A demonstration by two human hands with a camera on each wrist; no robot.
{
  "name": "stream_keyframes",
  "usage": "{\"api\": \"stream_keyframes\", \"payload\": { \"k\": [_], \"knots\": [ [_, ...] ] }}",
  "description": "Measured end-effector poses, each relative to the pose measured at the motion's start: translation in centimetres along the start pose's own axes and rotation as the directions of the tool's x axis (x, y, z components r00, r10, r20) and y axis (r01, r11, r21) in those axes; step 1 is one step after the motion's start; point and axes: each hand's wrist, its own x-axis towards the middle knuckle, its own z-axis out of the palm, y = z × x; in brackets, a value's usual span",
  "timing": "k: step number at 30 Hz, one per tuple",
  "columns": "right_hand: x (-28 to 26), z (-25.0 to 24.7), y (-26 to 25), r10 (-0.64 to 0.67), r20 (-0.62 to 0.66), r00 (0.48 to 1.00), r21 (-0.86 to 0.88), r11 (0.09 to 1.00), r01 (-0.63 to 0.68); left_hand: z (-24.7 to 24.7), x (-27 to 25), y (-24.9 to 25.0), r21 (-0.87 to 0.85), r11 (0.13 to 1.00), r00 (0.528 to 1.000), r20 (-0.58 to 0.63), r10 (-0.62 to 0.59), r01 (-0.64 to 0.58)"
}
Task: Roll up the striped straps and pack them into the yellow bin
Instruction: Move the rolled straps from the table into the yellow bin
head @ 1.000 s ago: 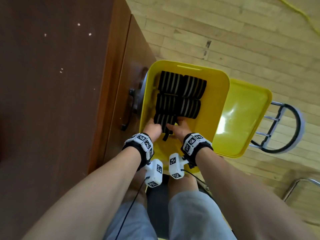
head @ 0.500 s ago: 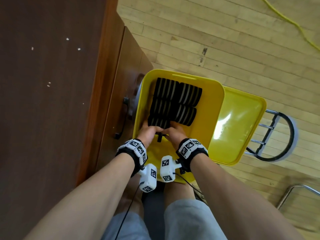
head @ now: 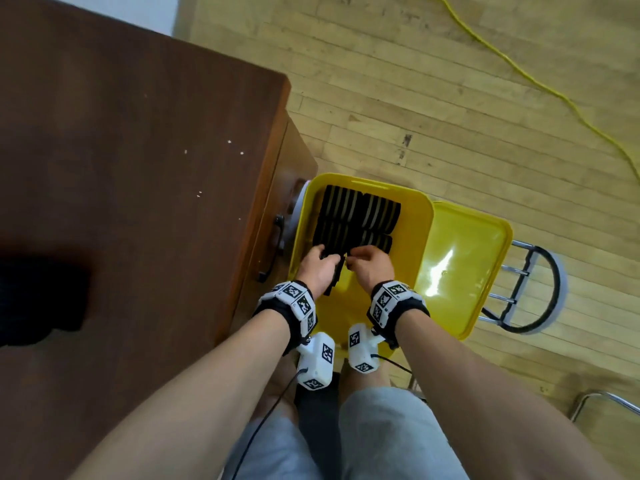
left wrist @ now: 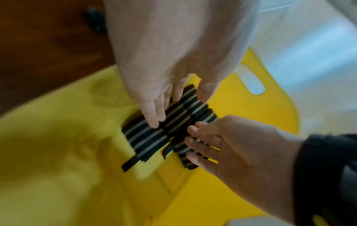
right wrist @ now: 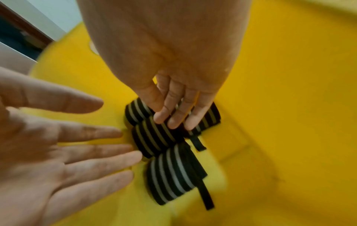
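Since a second ago our hands have loosened off the nearest roll, and our head has tipped up so that more of the floor shows. Nearest to us, our left hand and our right hand hang inside the yellow bin, fingers straight and relaxed, gripping nothing; the right wrist view shows the left palm spread wide beside the rolls and the right fingertips just over them. Just beyond the hands lie the rolled striped straps, packed in two rows against the far wall of the bin, the nearest roll set down with its loose black tail trailing on the bin floor. We judge this roll placed, though its end may want tucking. Further right stands the bin's lid, and to the left the brown desk, with a dark heap that we cannot identify; whether any straps are left to roll, we cannot tell.
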Motion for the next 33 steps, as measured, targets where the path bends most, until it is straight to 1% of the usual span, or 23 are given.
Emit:
{"api": "stream_keyframes", "payload": {
  "k": [2, 4, 5, 7, 9, 11, 13, 16, 17, 19, 20, 22, 24, 25, 26, 28, 31, 32, 33],
  "knots": [
    [-1.7, -1.1, -2.4, -0.11, -0.06, 0.992, 0.03, 0.993, 0.112, -1.0, -2.0, 2.2, 0.009, 0.996, 0.995, 0.037, 0.094, -0.094],
    [-3.9, -2.1, -5.3, -0.24, -0.131, 0.962, 0.065, 0.966, 0.25, -2.3, -4.4, 4.3, 0.002, 0.979, 0.977, 0.064, 0.201, -0.202],
    [-5.2, -2.5, -6.9, -0.313, -0.173, 0.934, 0.067, 0.942, 0.328, -3.0, -5.7, 5.3, 0.005, 0.968, 0.966, 0.069, 0.249, -0.25],
    [-7.9, -3.3, -10.0, -0.432, -0.279, 0.858, 0.086, 0.879, 0.47, -4.8, -8.5, 7.1, -0.042, 0.944, 0.94, 0.08, 0.331, -0.329],
    [-10.5, -3.6, -12.9, -0.477, -0.407, 0.779, 0.121, 0.817, 0.564, -7.1, -11.6, 8.7, -0.159, 0.918, 0.92, 0.095, 0.381, -0.364],
    [-13.2, -3.3, -16.1, -0.509, -0.494, 0.705, 0.133, 0.757, 0.64, -10.2, -14.9, 9.7, -0.269, 0.878, 0.901, 0.072, 0.428, -0.396],
    [-16.3, -2.1, -19.2, -0.582, -0.502, 0.64, 0.11, 0.691, 0.715, -13.6, -18.3, 9.7, -0.336, 0.822, 0.87, 0.016, 0.493, -0.459],
    [-21.1, 1.2, -23.1, -0.736, -0.418, 0.533, 0.07, 0.559, 0.826, -18.7, -23.2, 7.8, -0.378, 0.729, 0.794, -0.029, 0.607, -0.571],
    [-22.6, 2.5, -24.0, -0.772, -0.378, 0.511, 0.076, 0.525, 0.848, -20.4, -24.6, 6.6, -0.361, 0.708, 0.773, -0.063, 0.631, -0.607],
    [-25.3, 5.4, -25.6, -0.827, -0.249, 0.504, 0.085, 0.5, 0.862, -23.8, -26.6, 3.7, -0.279, 0.682, 0.736, -0.21, 0.644, -0.676],
    [-26.5, 7.0, -26.2, -0.849, -0.156, 0.506, 0.062, 0.503, 0.862, -25.5, -27.3, 1.9, -0.244, 0.68, 0.72, -0.298, 0.626, -0.692],
    [-28.4, 10.4, -27.1, -0.855, 0.091, 0.51, -0.043, 0.508, 0.86, -28.5, -28.3, -2.2, -0.251, 0.696, 0.717, -0.449, 0.533, -0.673],
    [-29.9, 13.5, -27.8, -0.783, 0.339, 0.522, -0.194, 0.485, 0.853, -31.0, -28.8, -6.5, -0.332, 0.695, 0.729, -0.553, 0.405, -0.638],
    [-30.3, 14.7, -28.1, -0.725, 0.433, 0.536, -0.275, 0.46, 0.844, -32.0, -28.8, -8.5, -0.367, 0.694, 0.731, -0.592, 0.339, -0.619],
    [-30.7, 15.6, -28.2, -0.665, 0.5, 0.555, -0.351, 0.43, 0.832, -32.8, -28.7, -10.4, -0.388, 0.7, 0.73, -0.622, 0.282, -0.6],
    [-31.0, 16.8, -28.3, -0.574, 0.576, 0.581, -0.449, 0.371, 0.813, -33.9, -28.4, -13.7, -0.383, 0.725, 0.722, -0.655, 0.223, -0.572],
    [-30.0, 17.1, -28.1, -0.48, 0.62, 0.621, -0.543, 0.31, 0.781, -34.2, -27.3, -16.3, -0.253, 0.804, 0.705, -0.659, 0.264, -0.538],
    [-29.5, 17.0, -28.0, -0.446, 0.626, 0.64, -0.572, 0.296, 0.765, -34.0, -27.0, -16.5, -0.2, 0.828, 0.694, -0.663, 0.28, -0.524],
    [-29.1, 16.9, -27.9, -0.422, 0.628, 0.653, -0.601, 0.269, 0.752, -33.7, -26.8, -16.4, -0.145, 0.846, 0.672, -0.682, 0.29, -0.513]
  ]
}}
